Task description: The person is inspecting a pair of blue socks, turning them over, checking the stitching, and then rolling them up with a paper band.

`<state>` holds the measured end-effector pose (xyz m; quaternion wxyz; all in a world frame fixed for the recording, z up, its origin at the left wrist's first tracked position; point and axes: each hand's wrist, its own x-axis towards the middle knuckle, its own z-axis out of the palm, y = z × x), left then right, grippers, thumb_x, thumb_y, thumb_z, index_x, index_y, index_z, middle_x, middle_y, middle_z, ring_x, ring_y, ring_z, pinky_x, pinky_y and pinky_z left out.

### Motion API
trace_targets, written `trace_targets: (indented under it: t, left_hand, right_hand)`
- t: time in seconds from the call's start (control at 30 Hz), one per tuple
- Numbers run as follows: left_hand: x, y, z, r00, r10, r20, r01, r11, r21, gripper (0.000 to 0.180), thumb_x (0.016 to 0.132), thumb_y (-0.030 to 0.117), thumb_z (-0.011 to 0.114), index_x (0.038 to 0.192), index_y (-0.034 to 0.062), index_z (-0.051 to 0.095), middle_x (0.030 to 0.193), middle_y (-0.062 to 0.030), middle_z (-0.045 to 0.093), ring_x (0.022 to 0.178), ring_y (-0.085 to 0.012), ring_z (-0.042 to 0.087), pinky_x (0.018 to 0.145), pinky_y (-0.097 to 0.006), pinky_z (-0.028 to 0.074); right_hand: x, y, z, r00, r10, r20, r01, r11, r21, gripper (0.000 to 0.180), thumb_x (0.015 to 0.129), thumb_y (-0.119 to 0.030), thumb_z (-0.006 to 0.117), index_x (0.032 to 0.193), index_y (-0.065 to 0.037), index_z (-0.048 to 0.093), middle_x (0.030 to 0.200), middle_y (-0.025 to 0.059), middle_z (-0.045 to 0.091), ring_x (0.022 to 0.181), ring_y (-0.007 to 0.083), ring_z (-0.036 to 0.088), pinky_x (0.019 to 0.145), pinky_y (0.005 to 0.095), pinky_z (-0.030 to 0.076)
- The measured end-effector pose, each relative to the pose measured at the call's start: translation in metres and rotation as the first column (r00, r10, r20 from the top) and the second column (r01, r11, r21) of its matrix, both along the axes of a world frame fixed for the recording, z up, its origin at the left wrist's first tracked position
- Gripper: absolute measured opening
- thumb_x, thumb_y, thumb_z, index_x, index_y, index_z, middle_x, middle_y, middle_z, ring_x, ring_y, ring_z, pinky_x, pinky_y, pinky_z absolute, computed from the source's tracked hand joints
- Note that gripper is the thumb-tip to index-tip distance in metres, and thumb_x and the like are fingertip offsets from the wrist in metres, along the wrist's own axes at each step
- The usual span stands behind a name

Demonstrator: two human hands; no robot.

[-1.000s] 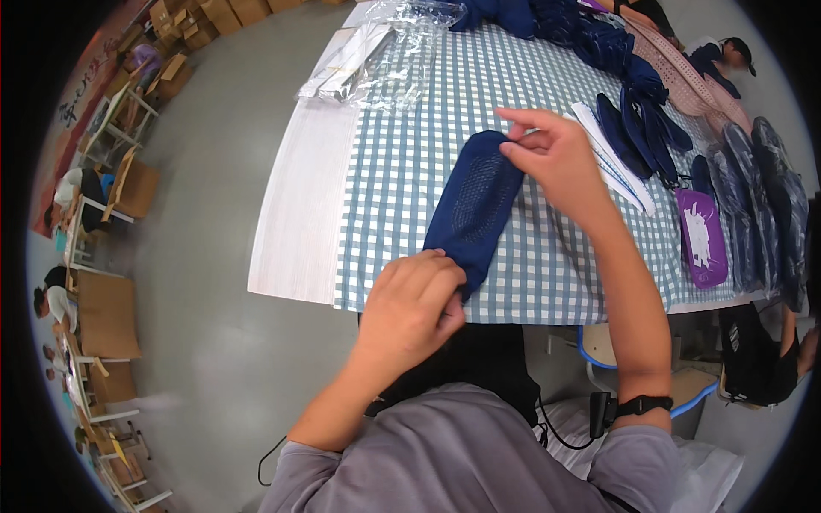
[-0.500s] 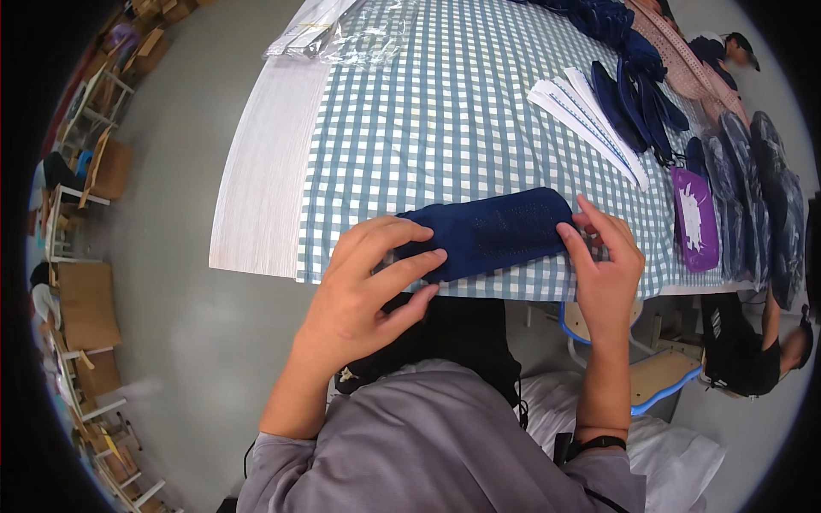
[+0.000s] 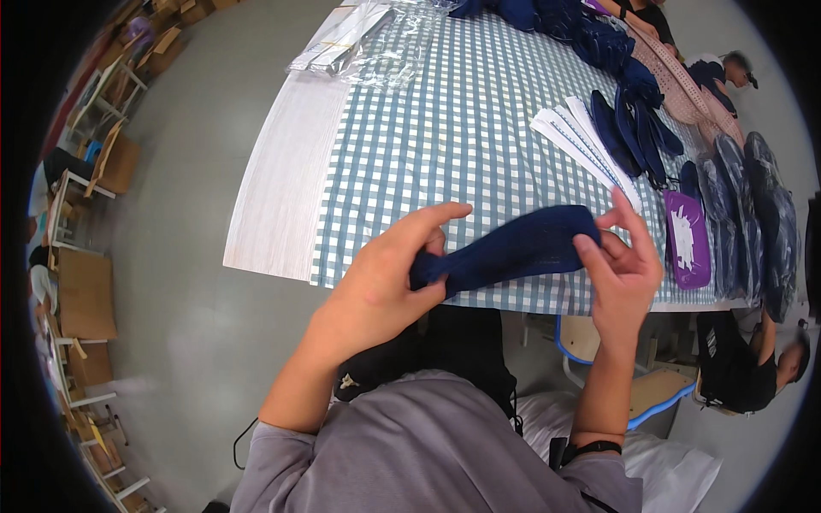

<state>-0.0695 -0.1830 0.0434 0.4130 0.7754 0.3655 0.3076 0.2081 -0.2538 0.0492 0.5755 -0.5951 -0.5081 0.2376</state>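
Note:
A dark blue knitted sock (image 3: 513, 248) is stretched sideways between my hands, just above the near edge of the blue-and-white checked table (image 3: 445, 128). My left hand (image 3: 385, 282) pinches its left end with thumb and fingers. At its right end my right hand (image 3: 620, 265) grips it, fingers partly spread. The sock is lifted off the cloth.
White card strips (image 3: 581, 141) and a row of dark blue socks (image 3: 633, 128) lie at the right. A purple packet (image 3: 686, 239) sits near the right edge. Clear plastic bags (image 3: 359, 43) lie at the far left. Other people sit at the far right.
The sock lay lengthways on the table a second ago; I have lifted it toward me and turned it sideways, both hands now holding its ends.

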Motion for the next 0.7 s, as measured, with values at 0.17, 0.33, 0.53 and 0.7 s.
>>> trace_targets:
  t: [0.17, 0.33, 0.53, 0.7]
  left_hand:
    - [-0.02, 0.007, 0.007, 0.888, 0.086, 0.452, 0.072, 0.944, -0.322, 0.084, 0.068, -0.02, 0.077, 0.146, 0.0044, 0.059, 0.099, 0.0002, 0.052, 0.095, -0.0103, 0.058, 0.093, -0.027, 0.052]
    - [-0.031, 0.025, 0.008, 0.883, 0.127, 0.451, 0.028, 0.947, -0.321, 0.059, 0.074, -0.008, 0.086, 0.129, 0.0017, 0.068, 0.105, -0.0012, 0.066, 0.097, -0.0094, 0.062, 0.088, -0.024, 0.051]
    - [-0.016, 0.018, -0.017, 0.904, 0.42, -0.079, -0.397, 0.894, 0.206, 0.037, 0.088, 0.009, 0.084, 0.123, 0.0032, 0.073, 0.108, -0.006, 0.073, 0.102, -0.0213, 0.068, 0.093, -0.035, 0.051]
    - [-0.017, 0.004, -0.021, 0.878, 0.472, -0.074, -0.415, 0.83, 0.372, 0.039, 0.087, 0.005, 0.083, 0.125, 0.0053, 0.075, 0.1, -0.0055, 0.074, 0.103, -0.0215, 0.066, 0.099, -0.036, 0.048]
  right_hand:
    - [0.011, -0.021, 0.016, 0.997, 0.022, -0.072, -0.014, 0.994, 0.112, 0.071, 0.091, 0.019, 0.069, 0.158, 0.004, 0.051, 0.14, 0.0235, 0.068, 0.083, 0.0029, 0.066, 0.07, 0.0149, 0.049]
    - [-0.007, -0.028, 0.008, 0.996, 0.037, -0.077, -0.037, 0.999, -0.002, 0.057, 0.097, 0.009, 0.07, 0.153, 0.001, 0.06, 0.135, 0.0183, 0.074, 0.089, 0.0041, 0.066, 0.07, 0.0194, 0.05]
    - [-0.016, -0.006, -0.038, 0.854, -0.018, 0.521, 0.051, 0.997, -0.051, 0.047, 0.091, 0.004, 0.079, 0.137, -0.006, 0.075, 0.113, 0.0138, 0.077, 0.096, 0.0177, 0.072, 0.077, 0.0316, 0.058]
    - [-0.022, -0.005, -0.038, 0.863, -0.069, 0.5, 0.101, 0.994, -0.038, 0.049, 0.087, 0.007, 0.082, 0.134, -0.005, 0.076, 0.099, 0.0098, 0.076, 0.092, 0.0191, 0.071, 0.077, 0.0324, 0.058]
